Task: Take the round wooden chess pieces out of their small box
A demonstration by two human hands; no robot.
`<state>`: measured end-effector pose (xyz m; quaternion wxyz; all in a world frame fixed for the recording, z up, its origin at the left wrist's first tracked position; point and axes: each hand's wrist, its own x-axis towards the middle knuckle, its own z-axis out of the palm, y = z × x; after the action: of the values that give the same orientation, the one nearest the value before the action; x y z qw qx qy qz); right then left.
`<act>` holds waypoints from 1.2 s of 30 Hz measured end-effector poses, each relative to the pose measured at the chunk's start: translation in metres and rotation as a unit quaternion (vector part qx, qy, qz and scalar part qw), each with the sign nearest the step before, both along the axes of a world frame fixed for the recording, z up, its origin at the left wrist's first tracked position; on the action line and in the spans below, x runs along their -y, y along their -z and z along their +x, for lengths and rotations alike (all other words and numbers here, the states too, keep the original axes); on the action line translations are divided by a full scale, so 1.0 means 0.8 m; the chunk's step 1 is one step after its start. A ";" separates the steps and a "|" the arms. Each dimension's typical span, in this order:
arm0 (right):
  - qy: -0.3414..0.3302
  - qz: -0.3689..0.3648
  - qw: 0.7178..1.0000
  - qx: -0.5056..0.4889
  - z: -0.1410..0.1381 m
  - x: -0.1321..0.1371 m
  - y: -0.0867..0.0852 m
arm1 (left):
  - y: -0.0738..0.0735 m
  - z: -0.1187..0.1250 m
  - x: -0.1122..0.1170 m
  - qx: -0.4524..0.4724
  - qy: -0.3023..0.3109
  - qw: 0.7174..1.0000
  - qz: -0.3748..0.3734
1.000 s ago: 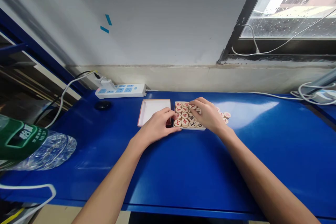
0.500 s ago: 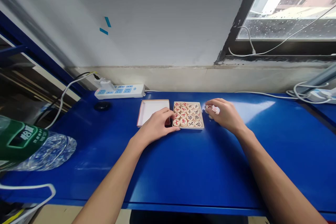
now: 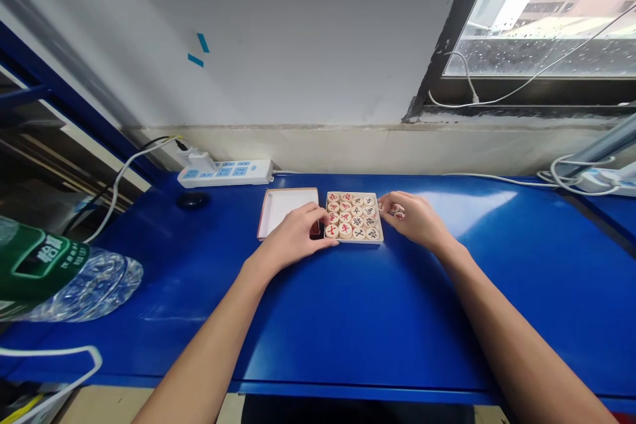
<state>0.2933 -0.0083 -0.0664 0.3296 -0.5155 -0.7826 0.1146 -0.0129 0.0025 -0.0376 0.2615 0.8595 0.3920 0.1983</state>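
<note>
A shallow box (image 3: 354, 242) lies on the blue desk, filled with rows of round Chinese chess pieces (image 3: 356, 222) marked in red and black characters. My left hand (image 3: 291, 230) grips the box's left side, thumb along the front corner and fingers bent at the edge. Partly under that hand is the box lid (image 3: 285, 202), lying with its pale inside up. Just off the box's right edge, my right hand (image 3: 415, 215) is closed around a few loose chess pieces (image 3: 397, 212) with red marks. Its fingers hide part of them.
A white power strip (image 3: 228, 173) and a black mouse (image 3: 193, 200) are at the back left. A large water bottle (image 3: 74, 275) lies on the left. White cables (image 3: 497, 177) run along the wall side.
My right hand has moved left with the chess pieces, up to the box's right edge. My left hand keeps its place at the box. The view has shifted slightly.
</note>
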 end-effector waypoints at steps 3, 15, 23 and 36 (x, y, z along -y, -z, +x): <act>-0.014 -0.001 1.000 -0.006 0.006 0.000 -0.001 | 0.000 -0.001 0.001 -0.001 0.001 1.000 0.000; -0.033 0.018 0.998 0.045 0.016 0.001 -0.005 | 0.000 0.000 0.002 -0.014 0.004 1.000 0.007; -0.039 0.020 0.997 0.061 0.018 0.003 -0.007 | -0.003 0.000 0.004 -0.029 0.000 1.000 0.007; -0.041 0.010 0.997 0.067 0.013 0.007 -0.017 | -0.006 -0.001 0.003 -0.041 0.003 0.999 0.007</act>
<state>0.3039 -0.0139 -0.0529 0.2769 -0.4864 -0.8243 0.0851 -0.0136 0.0002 -0.0328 0.2402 0.8699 0.3980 0.1651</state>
